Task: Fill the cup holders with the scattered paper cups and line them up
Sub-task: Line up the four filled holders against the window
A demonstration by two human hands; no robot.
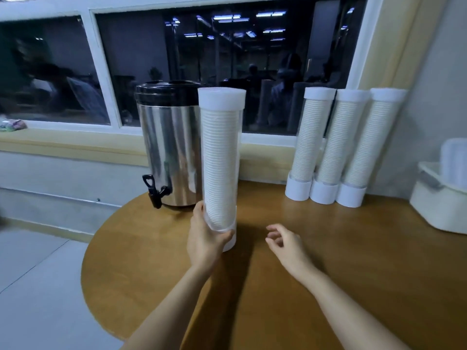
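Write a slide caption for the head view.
Left hand grips a full cup holder on the table; three full holders stand by the wall.

Dispenser [168,145] left of held holder [220,157]; three holders [334,145] right.

Both arms bare, reaching from the near edge toward the far side.

Left hand [207,236]: forearm runs up from near centre, wrist straight. Fingers curl round the base of the upright cup holder [221,160] from its left, thumb across the near side, fingertips [199,208] showing on the far-left side. Firm grip, back of hand toward the camera.

Right hand [285,245]: forearm comes in from the near right, angled toward the left. Hand holds nothing, fingers loosely curled, thumb side up, just right of the left hand, not touching it.
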